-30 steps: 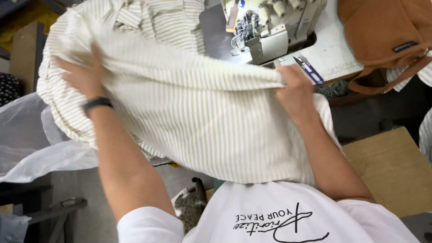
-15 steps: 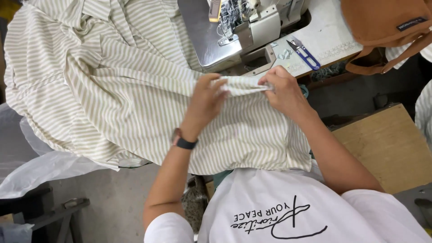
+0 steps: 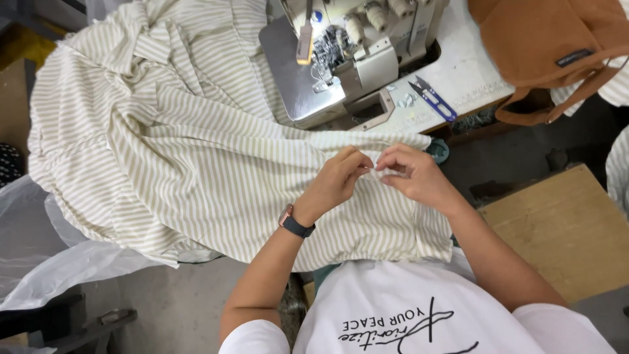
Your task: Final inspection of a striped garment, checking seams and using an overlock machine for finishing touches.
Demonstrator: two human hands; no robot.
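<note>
A large piece of cream fabric with green stripes (image 3: 190,151) lies spread over my lap and the work table. My left hand (image 3: 337,180), with a dark watch on its wrist, pinches the fabric's edge in front of me. My right hand (image 3: 413,174) pinches the same edge right beside it, fingertips almost touching. Both hands sit just below the grey sewing machine (image 3: 347,59).
Blue-handled thread snips (image 3: 432,98) lie on the white machine table. A brown bag (image 3: 557,52) rests at the top right. A wooden board (image 3: 570,229) is at my right. Clear plastic sheeting (image 3: 46,262) hangs at the left over the concrete floor.
A second ago my arms were wide apart spreading the fabric. They came together at its edge, and now both hands pinch it closer to me, fingertips nearly meeting.
</note>
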